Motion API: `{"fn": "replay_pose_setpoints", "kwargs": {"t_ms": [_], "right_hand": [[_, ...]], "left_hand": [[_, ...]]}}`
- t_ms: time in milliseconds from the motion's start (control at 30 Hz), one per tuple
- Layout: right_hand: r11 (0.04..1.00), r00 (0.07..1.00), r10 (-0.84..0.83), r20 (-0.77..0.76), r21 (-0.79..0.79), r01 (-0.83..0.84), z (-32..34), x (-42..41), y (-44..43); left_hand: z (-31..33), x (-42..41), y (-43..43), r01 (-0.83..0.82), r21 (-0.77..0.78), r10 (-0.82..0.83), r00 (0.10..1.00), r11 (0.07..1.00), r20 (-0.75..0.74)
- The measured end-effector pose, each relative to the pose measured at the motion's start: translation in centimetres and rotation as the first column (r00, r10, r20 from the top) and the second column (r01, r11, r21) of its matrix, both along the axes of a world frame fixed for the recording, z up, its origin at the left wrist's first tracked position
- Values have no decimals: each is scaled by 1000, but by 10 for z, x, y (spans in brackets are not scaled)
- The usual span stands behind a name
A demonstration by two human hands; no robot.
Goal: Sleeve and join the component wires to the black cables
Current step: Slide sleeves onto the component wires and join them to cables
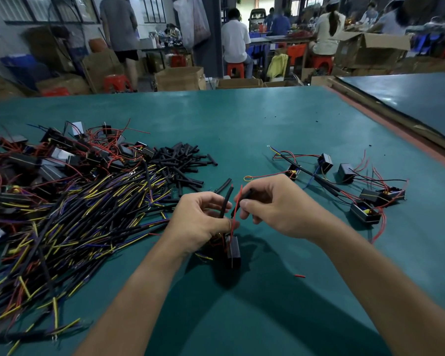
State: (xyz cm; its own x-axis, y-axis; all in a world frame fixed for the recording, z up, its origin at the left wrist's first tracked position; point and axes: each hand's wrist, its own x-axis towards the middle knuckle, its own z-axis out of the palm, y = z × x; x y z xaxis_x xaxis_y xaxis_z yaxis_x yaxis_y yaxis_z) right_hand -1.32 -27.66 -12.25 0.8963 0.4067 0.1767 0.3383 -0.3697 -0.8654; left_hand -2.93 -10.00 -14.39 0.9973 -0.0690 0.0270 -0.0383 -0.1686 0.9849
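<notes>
My left hand (201,222) holds a black box component (233,250) that hangs below it, and its fingers pinch an upright black sleeve tube (226,201) beside the component's thin red wire (235,214). My right hand (275,206) pinches a second short black sleeve (242,201) close to the red wire's upper end. Both hands hover just above the green table (242,129), almost touching each other.
A big heap of black cables (75,214) with yellow, blue and red ends covers the left. Behind it lie box components (49,160) and loose black sleeves (183,163). Joined assemblies (357,188) lie at the right. A red wire scrap (299,276) lies near my right forearm. People work in the background.
</notes>
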Motion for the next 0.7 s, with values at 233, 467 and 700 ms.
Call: {"fn": "replay_pose_setpoints", "kwargs": {"t_ms": [233,467,700], "right_hand": [[999,1000,-25,-16,-40,24,0,-1,0],[992,994,-104,30,76,101,10,1,-12],[986,976,-157,153,85,145,8,1,-9]], "left_hand": [[-2,0,-2,25,-5,-25,999,1000,26],[-4,0,-2,8,51,-11,999,999,54],[-4,1,-2,0,57,-3,998,998,60]]}}
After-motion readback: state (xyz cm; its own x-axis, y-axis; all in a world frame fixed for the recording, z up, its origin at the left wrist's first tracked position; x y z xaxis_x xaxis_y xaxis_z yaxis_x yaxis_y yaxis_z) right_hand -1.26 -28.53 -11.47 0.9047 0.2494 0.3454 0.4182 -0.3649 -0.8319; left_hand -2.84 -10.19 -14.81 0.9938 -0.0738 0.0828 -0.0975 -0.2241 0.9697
